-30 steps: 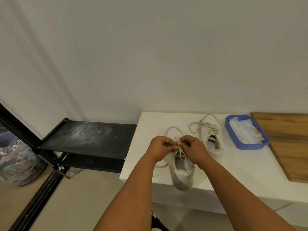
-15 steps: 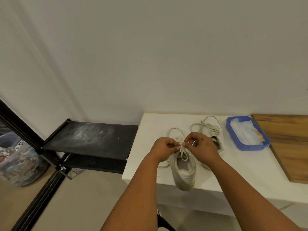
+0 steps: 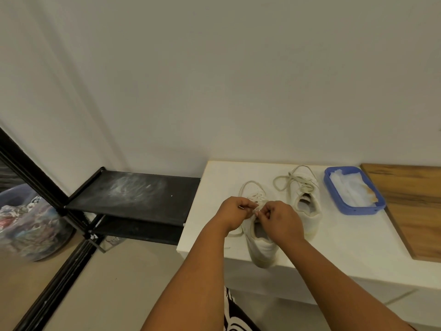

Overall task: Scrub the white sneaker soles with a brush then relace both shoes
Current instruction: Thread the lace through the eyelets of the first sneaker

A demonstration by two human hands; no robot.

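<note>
Hands (image 3: 259, 215) pinching sneaker (image 3: 260, 244) laces (image 3: 255, 203)

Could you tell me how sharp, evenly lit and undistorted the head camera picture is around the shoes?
Head view: soft, even light, no glare; both hands, left hand and right hand, slightly blurred at the laces; wide-angle bending curves the black shelf.

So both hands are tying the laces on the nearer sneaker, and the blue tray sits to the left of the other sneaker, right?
Not quite. The head view shows the blue tray to the right of the other sneaker, not the left. The rest holds: the left hand and right hand pinch the laces on the nearer sneaker.
</note>
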